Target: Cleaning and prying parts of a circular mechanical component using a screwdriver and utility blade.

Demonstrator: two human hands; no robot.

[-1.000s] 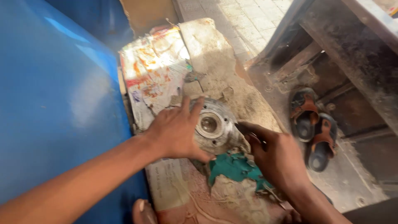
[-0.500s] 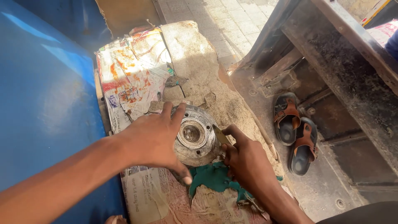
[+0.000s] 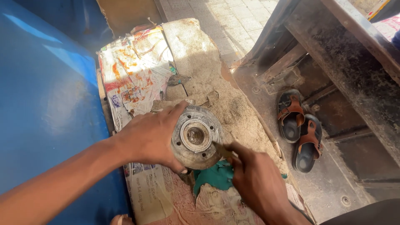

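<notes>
Bare forearms, unsleeved, ungloved hands

1. A pair of brown-strapped sandals [image 3: 301,129] lies side by side on the grimy floor.
2. Stained newspaper [image 3: 129,75] covers the work surface — beside it, a blue panel [image 3: 46,96].
3. A dark wooden bench [image 3: 354,58] stands at right.

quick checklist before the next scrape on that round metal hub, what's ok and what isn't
1. Left hand grips the round metal hub by its rim: ok.
2. Hub face turned up toward the camera, centre bore visible: ok.
3. Right hand holds a thin tool with its tip at the hub's lower right edge: ok.
4. Kind of tool and how sharp: cannot tell.
5. Left thumb sits close under the hub, near the tool: not ok.
6. Newspaper and teal cloth cover the work surface beneath: ok.
</notes>
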